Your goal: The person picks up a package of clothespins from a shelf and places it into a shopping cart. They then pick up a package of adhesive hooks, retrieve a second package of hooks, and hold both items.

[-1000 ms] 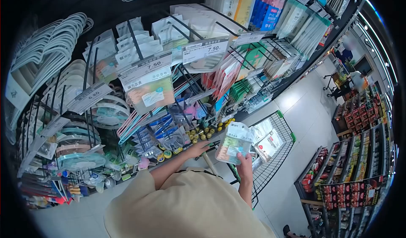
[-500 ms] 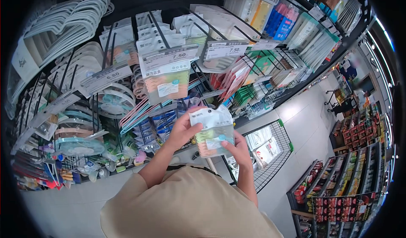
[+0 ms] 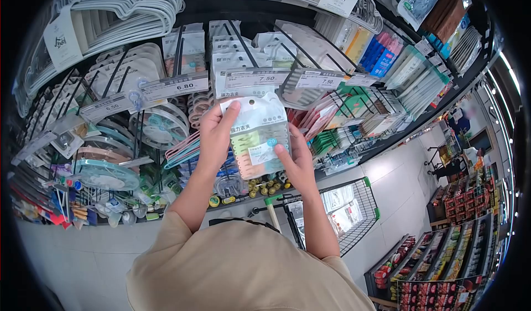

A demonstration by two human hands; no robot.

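Note:
A pack of clothes pegs (image 3: 255, 139) is held upright in front of the shelf, between my two hands. Its top is white with a hang hole, and green and orange pegs show through the clear lower part. My left hand (image 3: 217, 127) grips the upper left corner, thumb on the front. On the lower right edge, my right hand (image 3: 299, 160) pinches the pack with the thumb near its round blue mark. Behind it, similar packs hang on hooks above a price label (image 3: 257, 79) reading 7.50.
White clothes hangers (image 3: 130, 9) hang at the upper left, above round hanging dryers (image 3: 160, 127). A shopping cart (image 3: 362, 211) with flat packages inside stands to the right, on the tiled floor (image 3: 387, 170). Farther right are shelves of packaged goods (image 3: 442, 250).
Both hands have lifted the pack up and slightly left, closer to the shelf hooks. The view has shifted, and the cart now appears a little lower and the shelf farther right.

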